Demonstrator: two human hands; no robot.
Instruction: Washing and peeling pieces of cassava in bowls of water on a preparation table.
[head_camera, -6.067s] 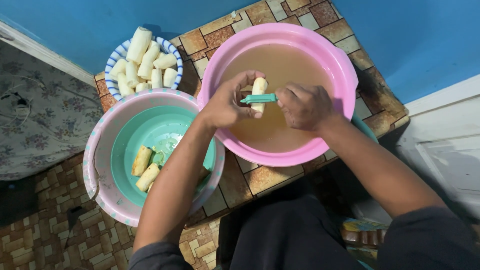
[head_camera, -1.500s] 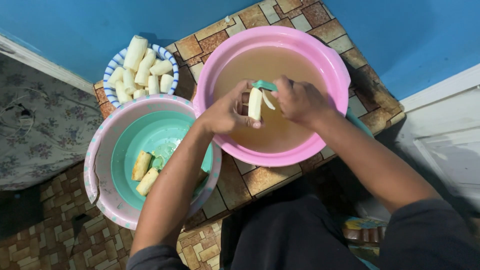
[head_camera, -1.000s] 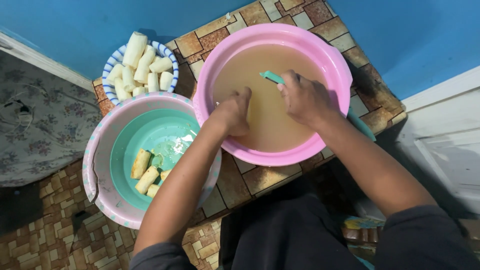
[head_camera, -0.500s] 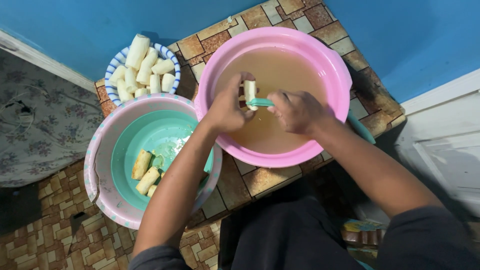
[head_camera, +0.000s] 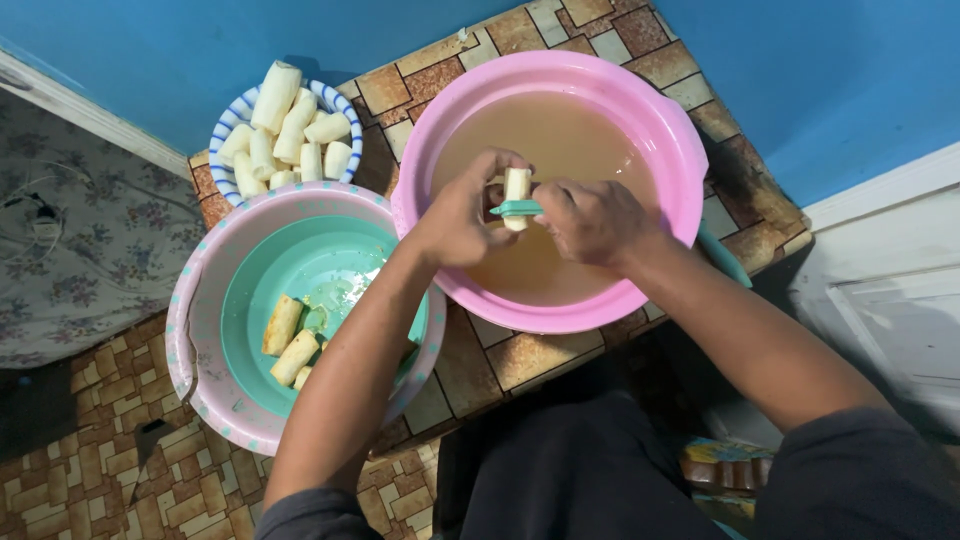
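Cassava piece (head_camera: 517, 186), pale and peeled, stands nearly upright just above the middle of the frame, over the cloudy brown water in the pink basin (head_camera: 670, 130). The left hand (head_camera: 462, 215) pinches its left side between thumb and fingertips, the fingers closed on it from the left and from above. The right hand (head_camera: 596, 222) is curled shut around the handle of a teal peeler (head_camera: 515, 208), whose head crosses the piece's lower half and touches it; the piece sticks up above the tool, between the two hands. Both forearms run down to the lower edge of the frame.

Left of the pink basin, touching its rim, sits a teal bowl (head_camera: 262, 290) nested inside a speckled pink tub (head_camera: 195, 330); a few yellowish unpeeled pieces (head_camera: 290, 340) lie in its bottom, partly hidden by the left forearm. In the upper left, a blue-and-white bowl (head_camera: 222, 140) is heaped with peeled white pieces (head_camera: 290, 130). All three vessels rest on a brown tiled surface (head_camera: 520, 355) against a blue wall (head_camera: 850, 70).
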